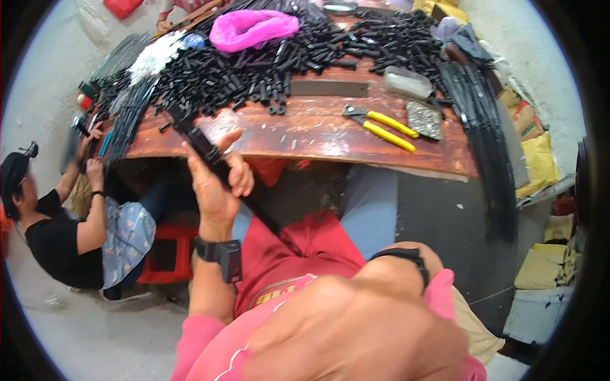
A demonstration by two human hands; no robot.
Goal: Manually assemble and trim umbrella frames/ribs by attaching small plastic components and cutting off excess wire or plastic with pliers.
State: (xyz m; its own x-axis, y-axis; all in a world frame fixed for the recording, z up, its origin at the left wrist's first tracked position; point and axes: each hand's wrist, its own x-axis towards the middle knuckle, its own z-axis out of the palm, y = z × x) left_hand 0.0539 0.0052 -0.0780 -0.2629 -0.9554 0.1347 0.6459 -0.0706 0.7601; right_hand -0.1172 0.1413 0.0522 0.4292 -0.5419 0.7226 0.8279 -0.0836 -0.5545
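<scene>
My left hand (216,190), with a black strap and a small black box at its wrist, is closed around a long black rod-like piece (202,145). The piece has a thicker section at the hand. It slants from the table's front edge down toward my lap, and its exact kind is unclear. Large and blurred, my right hand (356,324) is raised close to the camera at the bottom, its fingers hidden. Beyond the left hand, a heap of short black tubular parts (216,76) covers much of the reddish wooden table (305,130).
Yellow-handled pliers (387,127) lie beside a tray of small metal pieces (424,119) and a dark metal bar (329,88). Long black rods (483,140) overhang the right edge. A pink plastic bag (251,30) tops the heap. A co-worker (67,222) sits left.
</scene>
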